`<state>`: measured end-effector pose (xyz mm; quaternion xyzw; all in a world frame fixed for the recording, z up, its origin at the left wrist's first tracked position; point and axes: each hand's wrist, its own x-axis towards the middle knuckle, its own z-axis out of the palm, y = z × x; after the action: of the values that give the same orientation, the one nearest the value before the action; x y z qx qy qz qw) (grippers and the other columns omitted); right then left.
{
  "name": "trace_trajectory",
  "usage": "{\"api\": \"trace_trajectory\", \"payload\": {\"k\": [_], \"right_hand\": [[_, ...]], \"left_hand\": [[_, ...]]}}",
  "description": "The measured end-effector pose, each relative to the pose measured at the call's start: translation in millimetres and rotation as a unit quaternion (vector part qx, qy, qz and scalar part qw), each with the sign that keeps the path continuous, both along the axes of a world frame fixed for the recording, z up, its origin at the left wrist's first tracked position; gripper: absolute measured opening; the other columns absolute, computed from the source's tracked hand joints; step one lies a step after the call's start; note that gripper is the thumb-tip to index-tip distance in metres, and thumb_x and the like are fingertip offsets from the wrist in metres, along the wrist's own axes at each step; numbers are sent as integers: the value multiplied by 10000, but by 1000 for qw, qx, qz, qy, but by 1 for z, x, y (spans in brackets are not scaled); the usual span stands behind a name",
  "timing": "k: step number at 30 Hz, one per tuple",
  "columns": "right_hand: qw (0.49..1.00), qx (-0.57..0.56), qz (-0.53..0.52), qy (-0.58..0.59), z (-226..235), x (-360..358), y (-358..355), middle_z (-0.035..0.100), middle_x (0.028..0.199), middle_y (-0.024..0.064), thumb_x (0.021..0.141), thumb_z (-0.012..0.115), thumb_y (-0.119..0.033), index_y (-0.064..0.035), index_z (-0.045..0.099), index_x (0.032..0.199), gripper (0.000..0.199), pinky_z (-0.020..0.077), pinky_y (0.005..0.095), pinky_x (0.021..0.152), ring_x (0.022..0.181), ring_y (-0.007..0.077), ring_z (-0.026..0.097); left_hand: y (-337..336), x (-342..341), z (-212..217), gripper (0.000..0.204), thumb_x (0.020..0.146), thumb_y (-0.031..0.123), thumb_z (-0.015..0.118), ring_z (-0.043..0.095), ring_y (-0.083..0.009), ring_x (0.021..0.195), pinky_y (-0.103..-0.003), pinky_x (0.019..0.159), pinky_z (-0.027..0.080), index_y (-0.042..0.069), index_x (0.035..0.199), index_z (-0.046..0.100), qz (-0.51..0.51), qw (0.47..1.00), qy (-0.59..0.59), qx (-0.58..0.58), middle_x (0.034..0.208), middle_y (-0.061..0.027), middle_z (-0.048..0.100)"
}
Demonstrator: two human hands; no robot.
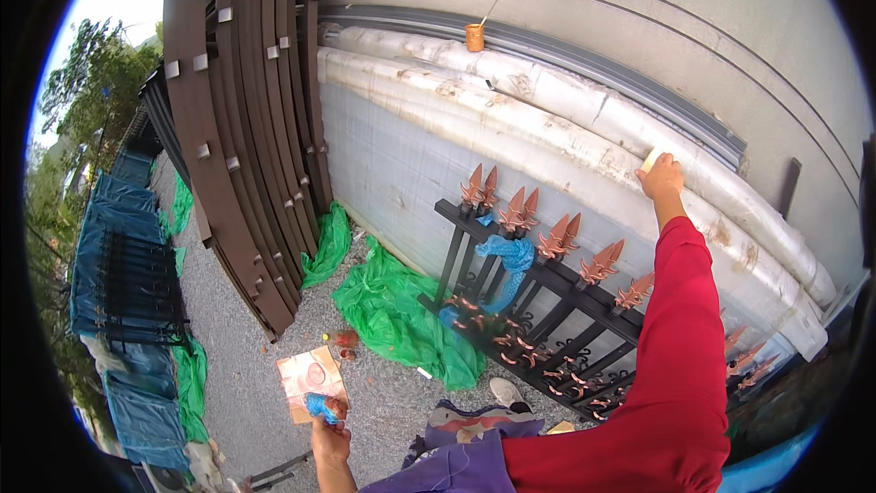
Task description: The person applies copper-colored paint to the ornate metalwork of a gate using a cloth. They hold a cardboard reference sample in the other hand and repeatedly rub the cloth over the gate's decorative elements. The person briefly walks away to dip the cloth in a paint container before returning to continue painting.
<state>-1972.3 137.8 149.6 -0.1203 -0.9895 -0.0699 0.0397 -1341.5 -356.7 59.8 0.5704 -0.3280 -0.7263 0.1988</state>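
Note:
Low in front of me, my left hand (332, 441) is closed round a small bundle of crumpled blue material (319, 403) smeared with copper colour. Beneath it lies a copper-stained board (301, 378) with a ring mark. Stretched far to the right, my right hand (664, 177) grips a pale yellow piece (651, 159), sponge-like, over the long plastic-wrapped rolls (547, 127). Between my arms leans a black metal fence panel (538, 315) with copper-coloured spear tips (550, 239). Blue netting-like wrap (508, 254) is draped over its top rail.
An orange pot (474, 37) with a stick stands on the rolls by the wall. Brown metal sections (239, 110) are stacked upright at left. Green plastic sheeting (392, 297) and a reddish-brown bottle (345, 339) lie on the gravelly ground. Blue-covered railings (128, 265) stand farther left.

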Motion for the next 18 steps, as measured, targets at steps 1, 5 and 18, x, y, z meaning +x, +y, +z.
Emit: {"api": "trace_trajectory", "payload": {"k": [1, 5, 18], "right_hand": [[999, 17, -7, -30, -5, -12, 6, 478, 1243, 93, 817, 609, -561, 1, 477, 1278, 739, 460, 369, 910, 1157, 238, 481], [988, 86, 118, -44, -26, -53, 26, 539, 1180, 107, 892, 553, -284, -19, 653, 1051, 324, 498, 352, 865, 1091, 251, 533], [953, 116, 279, 0, -38, -87, 56, 683, 858, 130, 769, 684, -277, -66, 704, 818, 217, 531, 383, 718, 805, 281, 674]], "left_hand": [[6, 1, 2, 300, 923, 414, 410, 474, -66, 614, -229, 533, 348, 200, 1022, 595, 6, 1000, -11, -6, 815, 56, 600], [31, -3, 23, 241, 901, 364, 485, 506, -85, 650, -257, 552, 370, 167, 984, 596, 57, 998, 9, -38, 797, 45, 588], [67, 7, 3, 118, 874, 275, 549, 526, -109, 625, -267, 558, 387, 159, 867, 570, 186, 982, 21, -13, 750, 28, 589]]}}
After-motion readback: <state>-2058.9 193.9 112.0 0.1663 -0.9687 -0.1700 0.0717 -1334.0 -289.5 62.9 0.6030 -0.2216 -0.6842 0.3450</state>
